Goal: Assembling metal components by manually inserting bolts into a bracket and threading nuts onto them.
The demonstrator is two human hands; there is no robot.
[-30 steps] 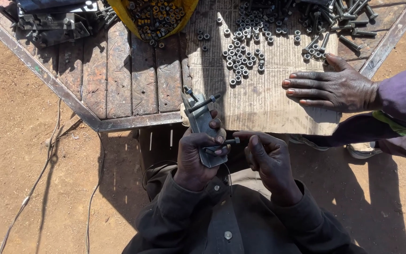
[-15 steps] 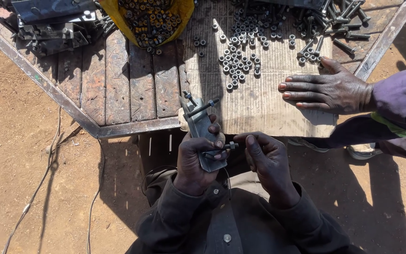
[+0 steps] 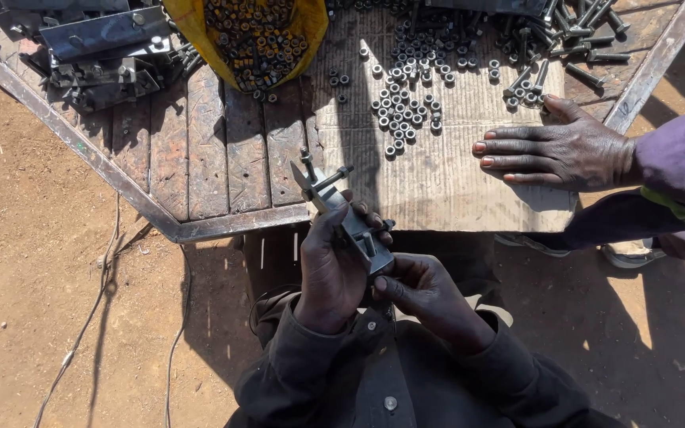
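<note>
metal bracket [image 3: 346,218] w/ bolts clasped in left hand [image 3: 333,269], right hand [image 3: 422,295] pinching its end, over wood table [image 3: 208,150], dirt ground [image 3: 33,261].

A single head-worn camera looks steeply down from close above at the person's lap and the near edge of the wooden table [image 3: 200,158], facing away from the body.

hard direct sunlight, bright overall, frame sharp with no motion blur. deep, crisp shadows fall toward 5 o'clock across the dirt ground [image 3: 57,317], and the person's dark clothing loses detail. mild glare on the pale board [image 3: 438,182]; slight wide-angle bend at the edges.
</note>
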